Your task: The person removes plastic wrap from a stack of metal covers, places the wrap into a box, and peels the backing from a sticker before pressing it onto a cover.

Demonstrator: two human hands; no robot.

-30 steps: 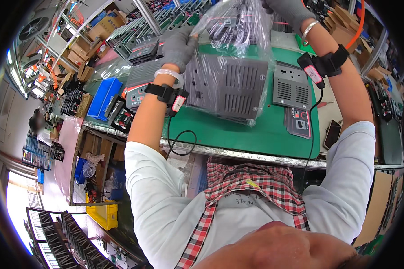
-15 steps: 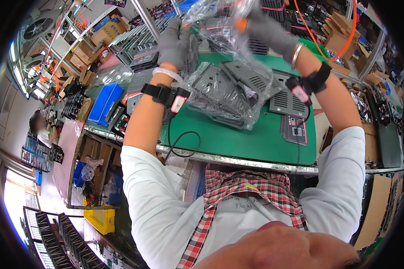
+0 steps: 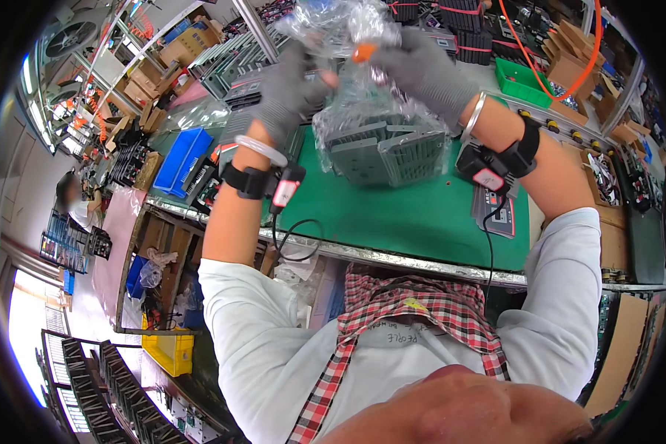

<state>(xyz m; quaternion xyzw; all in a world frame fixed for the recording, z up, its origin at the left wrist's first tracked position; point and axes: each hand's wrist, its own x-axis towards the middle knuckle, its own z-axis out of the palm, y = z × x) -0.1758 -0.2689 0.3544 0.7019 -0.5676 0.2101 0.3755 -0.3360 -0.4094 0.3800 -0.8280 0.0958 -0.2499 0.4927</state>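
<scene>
A clear plastic bag point(image 3: 362, 89) with grey slotted panels point(image 3: 385, 152) inside is on the far part of the green mat point(image 3: 414, 222). Its gathered upper part bunches up between my two hands. My left hand point(image 3: 292, 89), in a grey glove with a bare fingertip, is closed on the bag's left side, slightly blurred. On the other side, my right hand point(image 3: 425, 74), gloved too and with an orange-covered fingertip, grips the bag's neck. Whether the bag's base rests on the mat, I cannot tell. A grey printed panel point(image 3: 496, 214) lies beneath my right wrist.
A blue bin point(image 3: 183, 161) stands left of the mat, and a green tray point(image 3: 522, 81) at the back right. Stacked dark panels point(image 3: 466, 29) are behind the bag. An orange hose point(image 3: 581, 78) hangs at the right. A black cable point(image 3: 300, 255) dangles from my left wrist.
My hands have come closer together at the bag's top. The bag, earlier spread and slanting over the mat, is now gathered and more upright, its panels drawn together and farther back.
</scene>
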